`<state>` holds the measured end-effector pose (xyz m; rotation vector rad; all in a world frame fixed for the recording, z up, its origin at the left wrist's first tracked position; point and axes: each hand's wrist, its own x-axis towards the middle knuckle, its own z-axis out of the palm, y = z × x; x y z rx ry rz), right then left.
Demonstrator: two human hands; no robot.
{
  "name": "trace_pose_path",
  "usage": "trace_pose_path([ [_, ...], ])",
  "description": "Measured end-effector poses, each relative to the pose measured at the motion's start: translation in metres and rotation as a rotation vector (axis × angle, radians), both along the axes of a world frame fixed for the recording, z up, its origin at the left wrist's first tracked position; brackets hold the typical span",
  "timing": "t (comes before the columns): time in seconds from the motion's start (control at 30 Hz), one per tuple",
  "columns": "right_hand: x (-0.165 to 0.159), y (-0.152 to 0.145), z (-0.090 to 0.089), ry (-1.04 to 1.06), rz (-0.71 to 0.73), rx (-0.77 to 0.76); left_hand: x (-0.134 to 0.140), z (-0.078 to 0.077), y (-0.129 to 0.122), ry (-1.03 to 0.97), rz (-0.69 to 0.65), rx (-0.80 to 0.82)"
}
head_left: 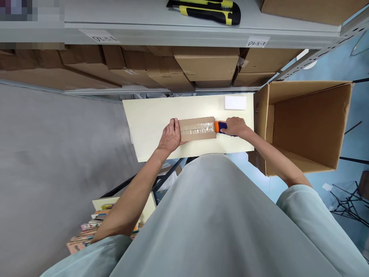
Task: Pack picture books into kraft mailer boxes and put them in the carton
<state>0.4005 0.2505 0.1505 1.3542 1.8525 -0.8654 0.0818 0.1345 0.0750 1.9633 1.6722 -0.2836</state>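
A small, flat cardboard box (193, 130) lies on the cream tabletop (155, 148), with shiny clear tape along its middle seam. My left hand (172, 134) presses around the box's left end, the thumb along the near edge and the fingers over the far side. At the opposite end, my right hand (235, 126) is closed on an orange and dark-blue hand tool (221, 127). The tool's orange front touches or nearly touches the box's right edge; my fingers cover much of it, so its exact kind is unclear. Behind it lies a white rectangular piece (235, 102).
A big open cardboard carton (311, 123) stands right of the tabletop. Beyond the far edge, a metal shelf (178, 36) carries cardboard boxes (207, 63) and black-and-yellow utility knives (210, 11). A grey wall (57, 165) is at left, with stacked books (86, 234) lower down.
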Motion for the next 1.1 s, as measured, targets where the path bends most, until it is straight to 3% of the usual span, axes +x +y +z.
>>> trace_pose_path([
  [0.17, -0.005, -0.023, -0.018, -0.103, -0.039, 0.079, 0.003, 0.003, -0.002, -0.013, 0.035, 0.017],
  [0.3, 0.009, -0.033, -0.008, -0.102, -0.154, 0.082, 0.009, 0.011, -0.003, -0.049, 0.068, 0.043],
  [0.47, 0.014, -0.046, 0.047, -0.099, -0.214, 0.206, 0.035, 0.041, -0.004, -0.268, 0.086, 0.1],
  [0.67, -0.034, -0.044, 0.123, 0.023, -0.163, 0.425, 0.056, 0.116, 0.008, -0.689, 0.045, 0.201],
  [0.8, -0.081, -0.02, 0.164, 0.105, -0.107, 0.533, 0.028, 0.163, 0.03, -0.777, 0.069, 0.382],
  [0.9, -0.118, 0.014, 0.187, 0.185, -0.042, 0.658, -0.006, 0.188, 0.057, -0.777, 0.087, 0.534],
  [1.0, -0.156, 0.057, 0.199, 0.26, 0.06, 0.787, -0.037, 0.201, 0.092, -0.76, 0.119, 0.643],
  [1.1, -0.19, 0.104, 0.199, 0.289, 0.157, 0.863, -0.061, 0.203, 0.131, -0.765, 0.172, 0.658],
])
